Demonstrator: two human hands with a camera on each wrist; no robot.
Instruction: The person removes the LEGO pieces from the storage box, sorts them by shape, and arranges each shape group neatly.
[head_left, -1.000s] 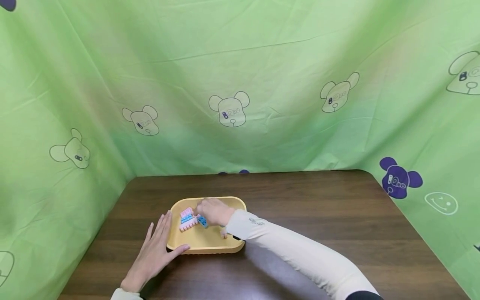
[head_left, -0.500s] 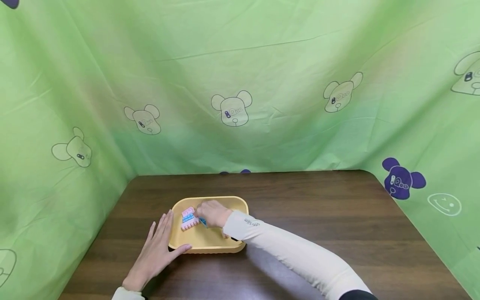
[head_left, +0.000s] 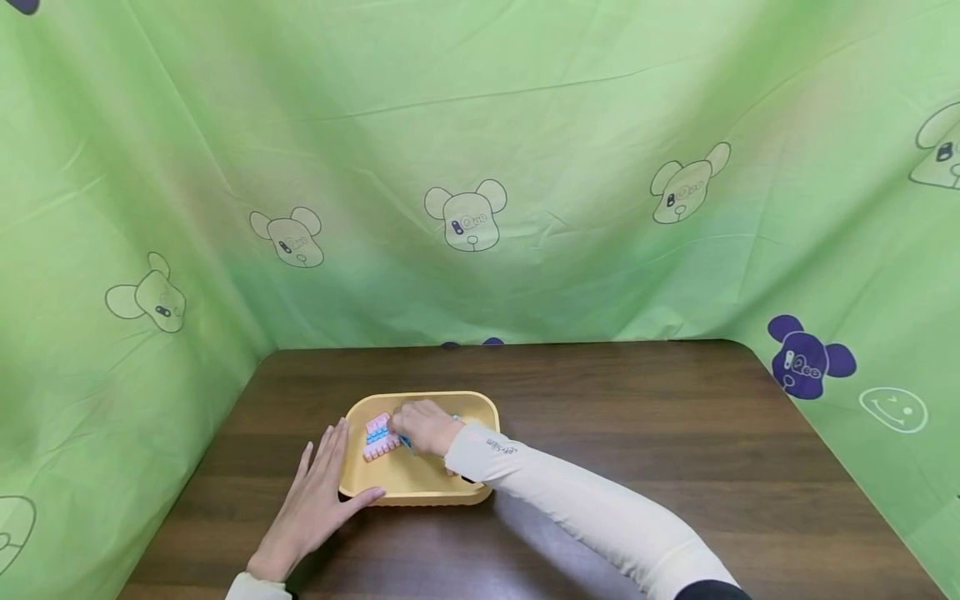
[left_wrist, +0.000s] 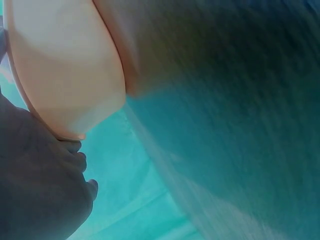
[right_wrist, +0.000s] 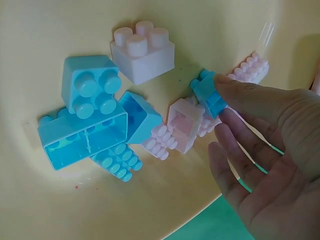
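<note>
Right hand [head_left: 426, 427] leftward with one blue block [right_wrist: 210, 96]

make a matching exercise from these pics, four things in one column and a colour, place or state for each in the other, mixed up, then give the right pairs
Things
1. left hand
2. right hand
3. tray
4. cloth

Descriptions
A. green, hanging behind the table
B. pinching a small blue block
C. pale yellow, standing on the table
D. touching the tray's rim, holding no block

Right pairs
1-D
2-B
3-C
4-A
</note>
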